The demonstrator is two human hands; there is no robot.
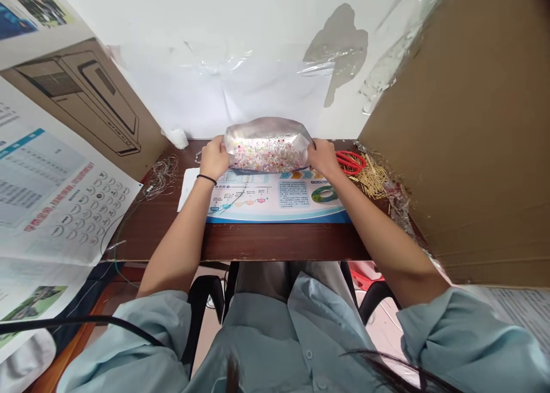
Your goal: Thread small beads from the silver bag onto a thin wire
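Observation:
Between my hands a silvery plastic bag (270, 146) full of small multicoloured beads is held up, its clear face towards me. My left hand (215, 159) is closed on the bag's left edge, and a black band circles that wrist. At the right edge, my right hand (323, 157) grips the bag with its fingers partly hidden. Below the bag a printed sheet (292, 201) lies on the desk, and a thin dark cord (236, 197) trails across it.
Red-handled scissors or pliers (351, 162) and a heap of gold-coloured pins (373, 178) lie right of my hand. Tangled clear thread (162, 175) sits at left on the brown desk (275, 241). Cardboard walls (472, 124) and a white back panel enclose the desk.

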